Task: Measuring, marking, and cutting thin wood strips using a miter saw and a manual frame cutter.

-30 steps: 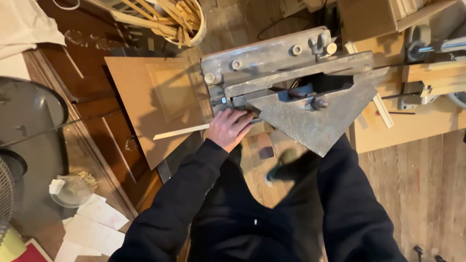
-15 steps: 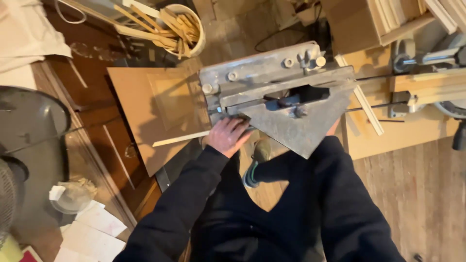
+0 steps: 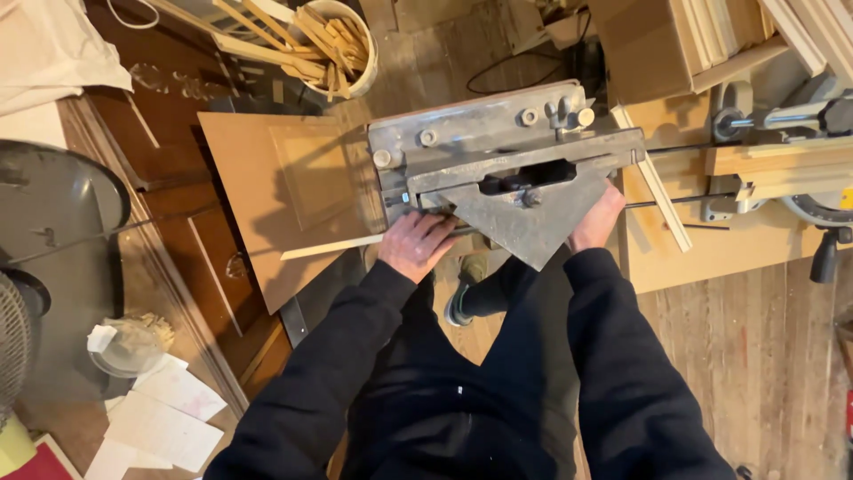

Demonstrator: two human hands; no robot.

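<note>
**A:** Where are the two hands?

**B:** Both are on the grey metal trimming machine with the triangular front plate (image 3: 524, 191). The left hand (image 3: 416, 244) lies palm down at the machine's front left edge, fingers spread flat and pressing on a thin pale wooden strip (image 3: 333, 247). It is not curled around the strip; it pins it from above. The right hand (image 3: 597, 218) is at the right slanted edge of the triangular plate, mostly hidden behind the metal, so I cannot tell whether its fingers are closed on anything.

**A:** How does the strip lie?

**B:** Its long axis runs nearly left to right, tilted slightly upward towards the machine. The free end sticks out to the left, over a flat brown panel with a raised centre (image 3: 293, 191) on the floor. The other end passes under the left hand's fingers and into the slot below the machine's upper bar. So the strip is directly under the left hand, which is by far the nearer; the right hand is well apart from it, across the triangular plate.

**A:** What else is around?

**B:** A white bucket full of wooden offcuts (image 3: 342, 36) beyond the panel, a mitre saw on a board (image 3: 782, 178) to the right, and loose white papers (image 3: 164, 418) at lower left.
</note>
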